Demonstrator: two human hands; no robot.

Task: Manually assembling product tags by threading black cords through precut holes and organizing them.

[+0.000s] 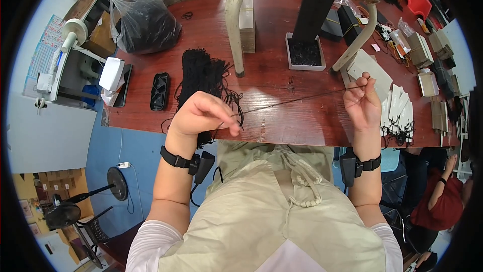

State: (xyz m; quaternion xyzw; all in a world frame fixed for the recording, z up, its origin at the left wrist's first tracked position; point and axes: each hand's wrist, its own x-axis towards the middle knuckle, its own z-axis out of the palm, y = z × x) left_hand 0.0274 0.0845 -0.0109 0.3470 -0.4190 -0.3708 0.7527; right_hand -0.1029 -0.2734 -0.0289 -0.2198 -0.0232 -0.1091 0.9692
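Observation:
A thin black cord (297, 99) runs taut between my two hands, rising toward the right, above the red-brown table. My left hand (204, 113) pinches one end beside a thick bundle of black cords (198, 73). The other end is held between thumb and fingertip of my right hand (363, 105), raised higher and farther right. Next to that hand lie white paper tags (398, 103) with black strings looped at their near ends. To the left of the bundle sits a small black tray (159, 91).
A pale metal frame (234, 25) stands on the table (271, 126). Within its legs are a white box (306, 67) of small black pieces and an upright black board (316, 8). A plastic bag (146, 20) of black material lies back left. Another person (440, 196) sits at right.

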